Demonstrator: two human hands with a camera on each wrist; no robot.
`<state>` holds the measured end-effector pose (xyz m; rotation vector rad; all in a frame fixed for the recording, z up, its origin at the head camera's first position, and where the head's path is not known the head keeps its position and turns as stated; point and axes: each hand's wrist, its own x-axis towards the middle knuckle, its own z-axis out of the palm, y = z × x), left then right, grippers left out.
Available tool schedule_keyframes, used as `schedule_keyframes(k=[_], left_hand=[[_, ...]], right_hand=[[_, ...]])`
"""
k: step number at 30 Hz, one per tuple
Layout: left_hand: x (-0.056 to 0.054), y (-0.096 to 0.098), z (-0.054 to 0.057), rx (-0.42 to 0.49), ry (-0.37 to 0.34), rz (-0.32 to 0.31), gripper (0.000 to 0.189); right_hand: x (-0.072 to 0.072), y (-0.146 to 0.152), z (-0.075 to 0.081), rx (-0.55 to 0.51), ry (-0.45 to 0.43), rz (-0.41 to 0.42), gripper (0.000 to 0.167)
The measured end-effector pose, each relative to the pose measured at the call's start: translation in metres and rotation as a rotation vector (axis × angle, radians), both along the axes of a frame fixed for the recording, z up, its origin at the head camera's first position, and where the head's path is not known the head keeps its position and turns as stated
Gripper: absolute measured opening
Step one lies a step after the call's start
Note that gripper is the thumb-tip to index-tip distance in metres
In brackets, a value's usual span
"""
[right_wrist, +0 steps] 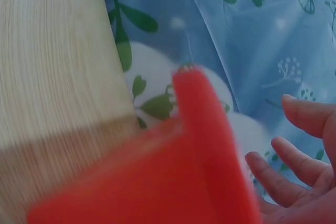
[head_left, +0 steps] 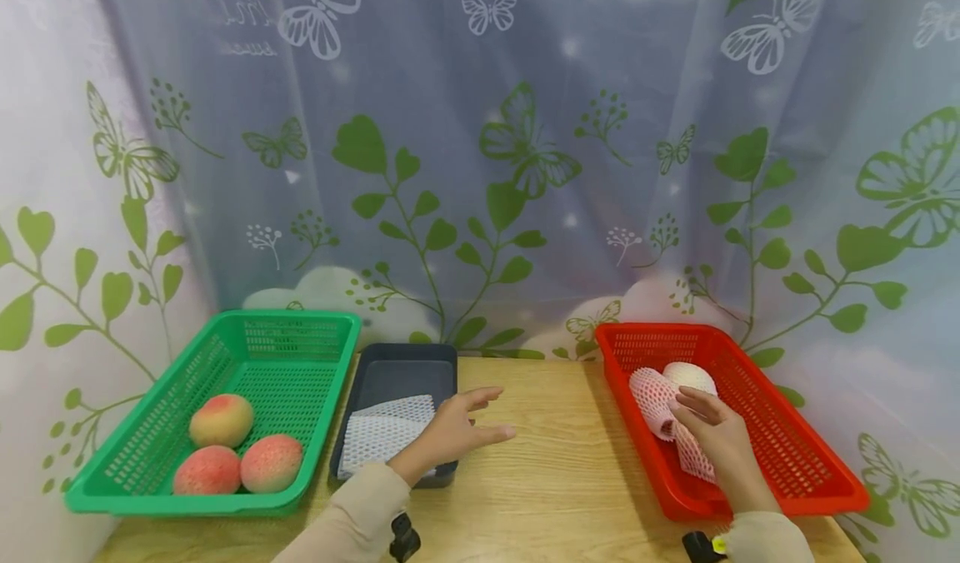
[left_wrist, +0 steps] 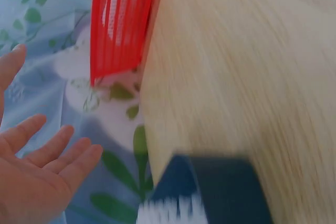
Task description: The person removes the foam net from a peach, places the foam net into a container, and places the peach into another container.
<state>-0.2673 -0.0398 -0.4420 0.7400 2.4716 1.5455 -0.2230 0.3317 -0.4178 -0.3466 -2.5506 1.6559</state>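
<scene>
My left hand point(head_left: 453, 430) hovers over the right edge of a dark grey tray point(head_left: 401, 371), its fingers spread and holding nothing. White foam netting point(head_left: 378, 440) lies flat in that tray. Over the red basket point(head_left: 795, 434), my right hand point(head_left: 720, 442) has loosely bent fingers with nothing visible between them. Beneath and beside it are pink foam net sleeves point(head_left: 652, 398) and a whitish netted round item point(head_left: 690, 375); the hand partly hides them. Both wrist views show relaxed, parted fingers on the left hand point(left_wrist: 47, 177) and the right hand point(right_wrist: 310, 182).
A green basket point(head_left: 288, 388) at the left holds three peaches point(head_left: 272, 463). All the containers stand on a wooden table point(head_left: 536, 455). Behind it hangs a curtain point(head_left: 480, 238) printed with leaves and butterflies. Bare wood lies between the grey tray and the red basket.
</scene>
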Motion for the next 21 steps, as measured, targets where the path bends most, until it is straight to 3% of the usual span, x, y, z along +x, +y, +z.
schedule_keyframes(k=[6, 13, 21], left_hand=[[0.004, 0.041, -0.005, 0.057, -0.039, -0.046, 0.064], [0.012, 0.077, -0.011, 0.088, -0.122, -0.070, 0.060], [0.021, 0.118, -0.017, 0.136, -0.205, -0.095, 0.058]], right_hand=[[0.004, 0.017, -0.005, 0.023, -0.021, -0.072, 0.072], [0.007, 0.037, -0.015, -0.008, 0.028, -0.101, 0.071], [0.004, 0.052, -0.023, 0.119, -0.026, -0.126, 0.071]])
